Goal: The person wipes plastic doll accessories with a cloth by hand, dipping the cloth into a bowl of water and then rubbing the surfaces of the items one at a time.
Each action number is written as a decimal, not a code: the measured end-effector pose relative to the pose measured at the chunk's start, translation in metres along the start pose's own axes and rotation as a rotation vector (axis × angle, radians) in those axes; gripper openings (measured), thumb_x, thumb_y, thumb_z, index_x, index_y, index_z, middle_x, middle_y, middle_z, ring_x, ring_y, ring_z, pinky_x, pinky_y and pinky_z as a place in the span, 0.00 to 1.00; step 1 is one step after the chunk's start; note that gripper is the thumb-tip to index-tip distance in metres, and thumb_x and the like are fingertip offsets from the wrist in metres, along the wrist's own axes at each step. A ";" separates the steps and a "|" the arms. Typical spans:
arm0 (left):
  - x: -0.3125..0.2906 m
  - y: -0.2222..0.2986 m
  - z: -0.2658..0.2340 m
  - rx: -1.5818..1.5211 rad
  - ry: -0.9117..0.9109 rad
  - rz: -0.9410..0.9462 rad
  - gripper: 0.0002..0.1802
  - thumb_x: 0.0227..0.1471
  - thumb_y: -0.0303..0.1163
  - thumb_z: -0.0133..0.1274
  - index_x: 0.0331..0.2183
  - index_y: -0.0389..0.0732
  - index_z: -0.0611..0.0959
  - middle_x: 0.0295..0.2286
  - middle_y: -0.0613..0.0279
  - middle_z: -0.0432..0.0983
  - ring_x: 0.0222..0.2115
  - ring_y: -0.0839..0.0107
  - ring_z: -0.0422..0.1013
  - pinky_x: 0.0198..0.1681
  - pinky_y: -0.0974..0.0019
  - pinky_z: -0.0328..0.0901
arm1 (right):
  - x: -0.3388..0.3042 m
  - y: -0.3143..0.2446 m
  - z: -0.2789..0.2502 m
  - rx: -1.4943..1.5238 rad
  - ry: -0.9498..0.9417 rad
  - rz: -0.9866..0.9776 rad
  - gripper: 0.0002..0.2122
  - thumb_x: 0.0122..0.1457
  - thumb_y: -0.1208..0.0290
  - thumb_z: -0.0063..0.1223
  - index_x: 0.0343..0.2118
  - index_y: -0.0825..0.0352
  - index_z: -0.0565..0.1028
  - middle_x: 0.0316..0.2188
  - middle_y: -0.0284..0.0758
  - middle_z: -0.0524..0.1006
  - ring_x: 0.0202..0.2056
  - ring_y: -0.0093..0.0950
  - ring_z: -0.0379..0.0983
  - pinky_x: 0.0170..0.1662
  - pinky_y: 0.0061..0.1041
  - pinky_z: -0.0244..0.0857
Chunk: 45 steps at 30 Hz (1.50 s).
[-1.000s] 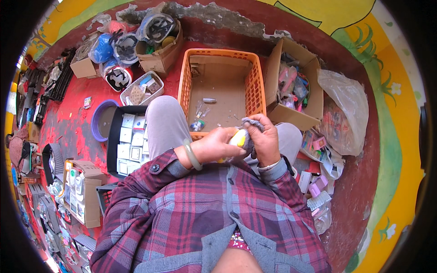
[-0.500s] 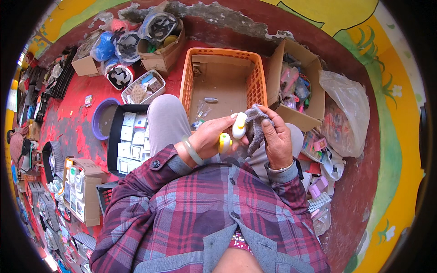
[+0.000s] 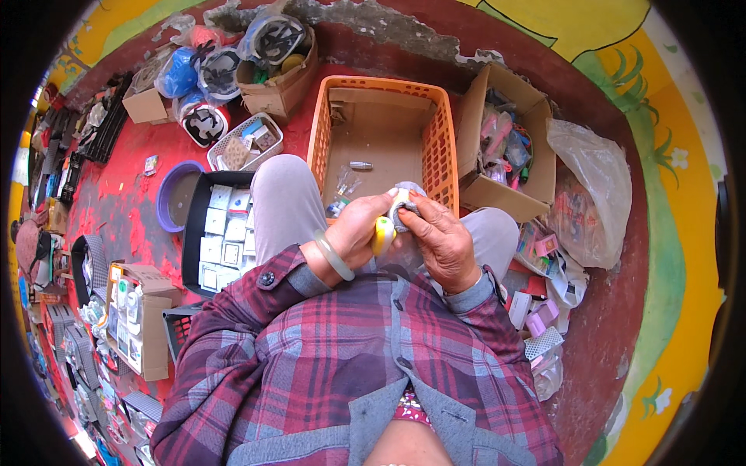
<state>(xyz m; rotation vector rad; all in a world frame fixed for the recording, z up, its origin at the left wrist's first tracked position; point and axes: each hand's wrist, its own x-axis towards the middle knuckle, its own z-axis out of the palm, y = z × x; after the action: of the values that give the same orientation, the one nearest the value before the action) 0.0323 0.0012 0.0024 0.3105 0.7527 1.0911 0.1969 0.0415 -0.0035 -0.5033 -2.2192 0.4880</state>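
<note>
My left hand (image 3: 353, 233) is closed round a white-and-yellow plastic item (image 3: 383, 236) with rounded ends. One end sticks out below my fingers; the other, at the thumb, is partly covered. A bunched grey cloth (image 3: 411, 189) is pinched in my right hand (image 3: 445, 245) and pressed against that upper end. Both hands meet in front of my lap, over the near side of an orange plastic basket (image 3: 440, 155) lined with cardboard. Inside the basket lie a small silver cylinder (image 3: 360, 165) and a few clear plastic packets (image 3: 343, 190).
An open cardboard box (image 3: 509, 198) of bagged, colourful goods stands right of the basket. To the left are a black tray (image 3: 194, 225) of small white boxes, a purple basin (image 3: 165, 203) and a white basket (image 3: 245, 161). Bagged helmets (image 3: 218, 74) sit farther back.
My right hand has moved left and down, bringing the cloth from beside the white-and-yellow item onto its upper end. My left hand keeps its hold.
</note>
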 end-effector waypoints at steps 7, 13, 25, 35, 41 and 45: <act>-0.004 0.016 -0.009 0.185 -0.140 0.210 0.22 0.59 0.45 0.34 0.42 0.36 0.70 0.23 0.58 0.72 0.17 0.74 0.67 0.18 0.75 0.62 | -0.017 0.007 -0.011 0.427 0.077 0.533 0.11 0.50 0.82 0.51 0.39 0.69 0.74 0.34 0.35 0.75 0.35 0.25 0.72 0.39 0.20 0.66; -0.005 0.006 0.003 0.347 -0.110 0.257 0.21 0.58 0.47 0.38 0.40 0.39 0.71 0.22 0.61 0.71 0.17 0.78 0.66 0.19 0.78 0.61 | 0.013 -0.004 -0.028 0.575 0.330 0.564 0.05 0.51 0.81 0.53 0.33 0.70 0.74 0.30 0.30 0.73 0.32 0.18 0.69 0.36 0.16 0.63; 0.003 -0.009 0.001 0.165 -0.008 0.246 0.18 0.58 0.44 0.40 0.35 0.39 0.74 0.21 0.68 0.70 0.16 0.79 0.66 0.16 0.77 0.60 | 0.017 -0.017 0.004 0.245 0.053 0.224 0.07 0.44 0.83 0.54 0.28 0.68 0.72 0.26 0.39 0.70 0.30 0.35 0.68 0.34 0.27 0.63; 0.000 0.003 -0.010 -0.147 -0.103 -0.043 0.23 0.58 0.43 0.33 0.48 0.35 0.66 0.20 0.57 0.70 0.16 0.72 0.67 0.17 0.75 0.62 | -0.001 0.016 -0.022 0.920 0.175 0.860 0.05 0.56 0.78 0.49 0.35 0.71 0.71 0.31 0.29 0.73 0.33 0.15 0.68 0.35 0.13 0.63; 0.000 -0.006 -0.004 -0.001 -0.279 0.121 0.18 0.59 0.40 0.35 0.43 0.37 0.69 0.20 0.59 0.70 0.16 0.73 0.65 0.18 0.75 0.60 | 0.009 0.002 -0.005 0.758 0.230 0.687 0.07 0.53 0.79 0.52 0.35 0.71 0.72 0.31 0.30 0.73 0.33 0.17 0.68 0.37 0.15 0.63; -0.004 -0.012 -0.001 0.096 -0.203 0.195 0.19 0.59 0.40 0.35 0.43 0.37 0.69 0.20 0.61 0.70 0.15 0.75 0.65 0.19 0.76 0.60 | 0.004 0.007 0.001 0.518 0.225 0.558 0.05 0.50 0.80 0.55 0.31 0.71 0.74 0.28 0.33 0.73 0.31 0.21 0.69 0.36 0.17 0.62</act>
<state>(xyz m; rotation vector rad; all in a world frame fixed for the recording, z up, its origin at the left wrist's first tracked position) 0.0388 -0.0075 -0.0034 0.5768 0.6031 1.1885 0.1944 0.0491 -0.0051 -0.8433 -1.6291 1.1926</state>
